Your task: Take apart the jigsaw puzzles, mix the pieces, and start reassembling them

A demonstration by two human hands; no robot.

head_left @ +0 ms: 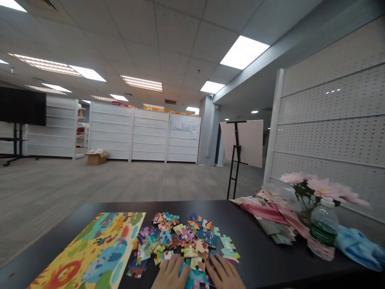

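My left hand (170,273) and my right hand (225,273) lie flat on the dark table (258,249) at the bottom edge of the view, fingers stretched out. Between them sits a small joined cluster of puzzle pieces (195,273), touched by both hands. Beyond my fingers spreads a heap of several loose colourful jigsaw pieces (183,237). To the left lies a colourful puzzle picture board (99,249), flat on the table.
A plastic water bottle (323,230) stands at the right, with pink flowers (319,188), patterned fabric (270,216) and a blue cloth (357,247) around it. Beyond the table are a black easel (236,160), white shelving (144,136), a cardboard box (96,157) and a perforated panel wall (331,120).
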